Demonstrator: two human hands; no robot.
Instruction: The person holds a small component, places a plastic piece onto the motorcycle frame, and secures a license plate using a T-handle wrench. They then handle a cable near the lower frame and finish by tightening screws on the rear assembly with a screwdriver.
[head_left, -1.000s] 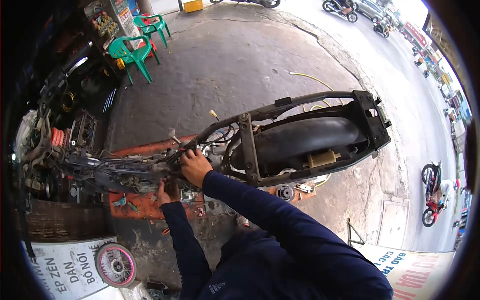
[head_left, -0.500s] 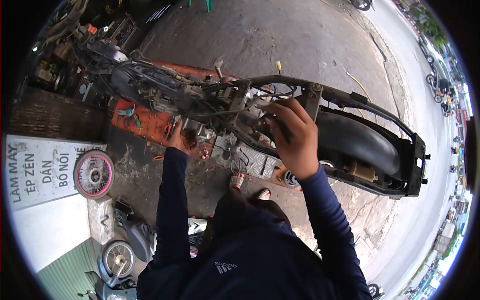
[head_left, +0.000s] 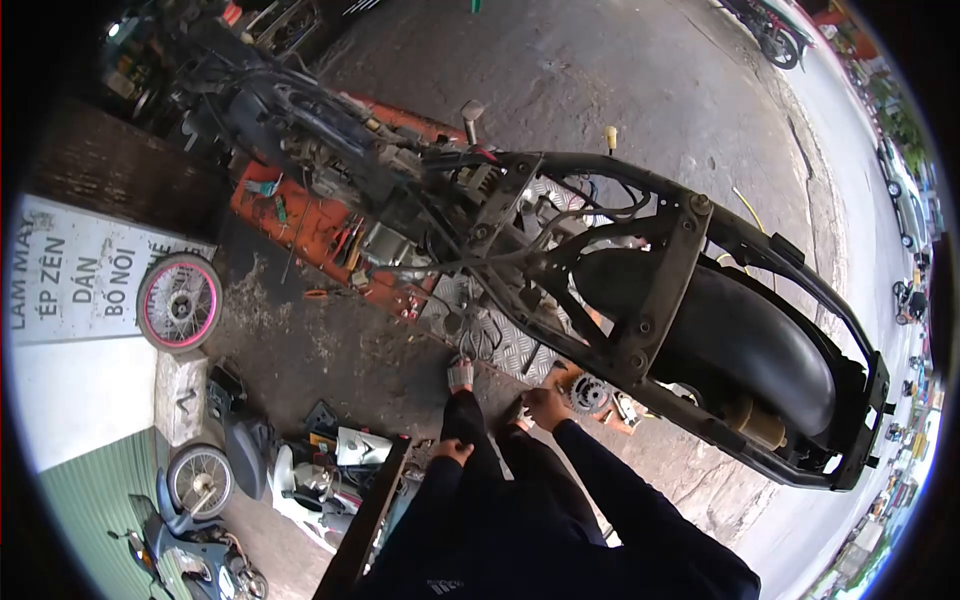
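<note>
A stripped motorcycle frame (head_left: 660, 290) with a black rear fender (head_left: 740, 340) and tangled wiring lies across an orange lift platform (head_left: 300, 225). Both my hands are off it and down by my legs. My left hand (head_left: 452, 451) rests on my left knee, too small to show its fingers. My right hand (head_left: 547, 406) hangs low beside my right foot, close to a toothed gear (head_left: 588, 394) lying near the lift's edge. I see nothing in that hand. My sandalled left foot (head_left: 460, 375) stands by a checker-plate step (head_left: 500, 340).
Hand tools (head_left: 345, 240) lie on the orange platform. A pink-rimmed wheel (head_left: 178, 303) leans by a white sign (head_left: 70, 280). Scooter body parts (head_left: 300, 470) and a small motorbike (head_left: 190, 545) sit at lower left. Concrete forecourt and a street with traffic (head_left: 900, 200) lie beyond.
Both hands have left the frame and engine area and dropped to my legs. The view has tilted down and shifted, so the frame now fills the middle.
</note>
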